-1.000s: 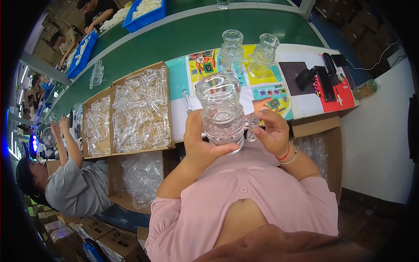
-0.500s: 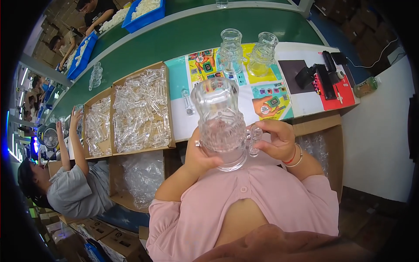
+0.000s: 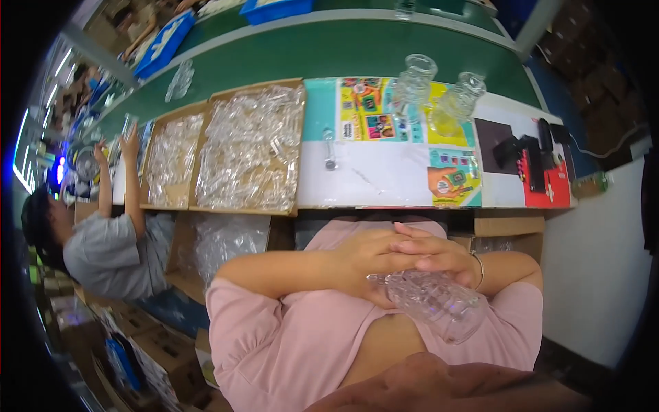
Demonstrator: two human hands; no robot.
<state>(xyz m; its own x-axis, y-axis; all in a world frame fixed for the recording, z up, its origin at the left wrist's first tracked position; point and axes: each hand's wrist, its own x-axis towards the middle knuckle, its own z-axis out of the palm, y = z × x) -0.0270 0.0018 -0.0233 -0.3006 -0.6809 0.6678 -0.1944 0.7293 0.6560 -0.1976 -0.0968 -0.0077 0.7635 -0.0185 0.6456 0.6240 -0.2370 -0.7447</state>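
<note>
Against my chest lies a clear, ribbed, waisted glass vessel (image 3: 439, 305), tipped on its side with its wider end toward the lower right. My left hand (image 3: 364, 264) is wrapped round its upper left end, where a small clear stub sticks out. Over the same end, my right hand (image 3: 443, 257) is closed, its fingers overlapping the left ones. The fingers hide that part of the vessel. Two similar clear vessels, one at the left (image 3: 415, 86) and one at the right (image 3: 458, 103), stand at the back of the table. A small clear tube-like piece (image 3: 329, 147) lies on the white sheet.
Left of the sheet, a cardboard tray (image 3: 299, 144) holds many small clear pieces, beside a smaller tray (image 3: 145, 168). A black device (image 3: 532, 161) sits on the right. Behind runs a green belt (image 3: 329, 51) with blue bins (image 3: 278, 10). A co-worker (image 3: 117, 254) sits at left.
The vessel has gone from upright before me to tipped against my chest, lower and to the right. My right hand has moved from the small side piece to over my left. The view has shifted.
</note>
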